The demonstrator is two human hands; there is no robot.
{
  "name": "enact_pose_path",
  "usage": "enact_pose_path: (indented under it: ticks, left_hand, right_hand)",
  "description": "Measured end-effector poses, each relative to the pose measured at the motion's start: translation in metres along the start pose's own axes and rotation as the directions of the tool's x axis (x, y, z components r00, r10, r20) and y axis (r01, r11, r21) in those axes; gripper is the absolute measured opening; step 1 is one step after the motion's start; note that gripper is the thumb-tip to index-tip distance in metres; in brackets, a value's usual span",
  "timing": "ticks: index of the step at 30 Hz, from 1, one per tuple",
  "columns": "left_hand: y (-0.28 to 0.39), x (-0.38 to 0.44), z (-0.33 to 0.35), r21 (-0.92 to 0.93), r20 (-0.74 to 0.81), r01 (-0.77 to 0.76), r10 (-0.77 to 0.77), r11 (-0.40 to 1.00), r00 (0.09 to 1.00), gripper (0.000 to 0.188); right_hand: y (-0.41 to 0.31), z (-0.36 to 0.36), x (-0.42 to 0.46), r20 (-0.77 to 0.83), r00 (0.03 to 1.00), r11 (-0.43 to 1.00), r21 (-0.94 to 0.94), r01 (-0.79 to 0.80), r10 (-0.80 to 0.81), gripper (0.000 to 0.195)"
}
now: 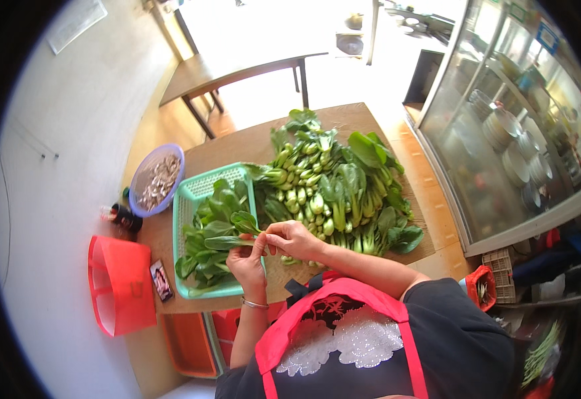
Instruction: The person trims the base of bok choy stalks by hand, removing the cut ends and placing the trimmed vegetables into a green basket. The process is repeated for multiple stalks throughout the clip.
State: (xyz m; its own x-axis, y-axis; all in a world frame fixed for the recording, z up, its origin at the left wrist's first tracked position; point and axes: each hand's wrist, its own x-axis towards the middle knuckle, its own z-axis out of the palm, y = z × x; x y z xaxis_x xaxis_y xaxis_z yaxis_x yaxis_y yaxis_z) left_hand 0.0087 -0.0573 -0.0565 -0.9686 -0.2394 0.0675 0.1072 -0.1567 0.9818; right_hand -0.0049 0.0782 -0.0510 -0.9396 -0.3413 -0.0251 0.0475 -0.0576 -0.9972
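Small bok choy leaves (pixel 225 243) are pinched in my left hand (pixel 249 262), which is over the right side of a mint-green plastic basket (pixel 177 239). My right hand (pixel 293 239) meets it there, thumb and fingers closed at the stalk end of the same leaves. The fingers hide most of that end. Loose bok choy leaves (pixel 210 212) lie in the basket. Beyond my right hand, a large heap of whole bok choy (pixel 340 189) spreads over the wooden table (pixel 210 149), pale stalks mostly towards the middle.
A purple basket (pixel 182 164) of sliced pieces, perhaps mushrooms, stands at the table's left edge. Nearby are a dark bottle (pixel 126 218), a red bag (pixel 131 284) and a phone-like object (pixel 161 282). To the right is a glass-fronted cabinet (pixel 470 164) with stacked plates.
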Motion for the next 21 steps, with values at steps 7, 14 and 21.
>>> enact_pose_path:
  ticks: [7,14,21]
  left_hand:
    - [0.005,0.000,0.032,-0.061,0.304,0.124,-0.100,0.990,0.947,0.031]
    - [-0.017,0.006,0.043,0.013,0.541,0.370,-0.318,0.929,0.778,0.015]
    - [-0.014,-0.016,0.054,0.066,0.472,0.121,-0.138,0.990,0.871,0.010]
  right_hand:
    - [0.002,-0.054,-0.029,-0.181,0.974,0.963,0.254,-0.086,0.134,0.029]
    - [0.011,-0.049,-0.063,-0.005,0.993,0.970,0.213,-0.116,0.120,0.031]
    - [0.026,-0.050,-0.072,-0.263,0.946,0.848,-0.529,0.025,-0.192,0.024]
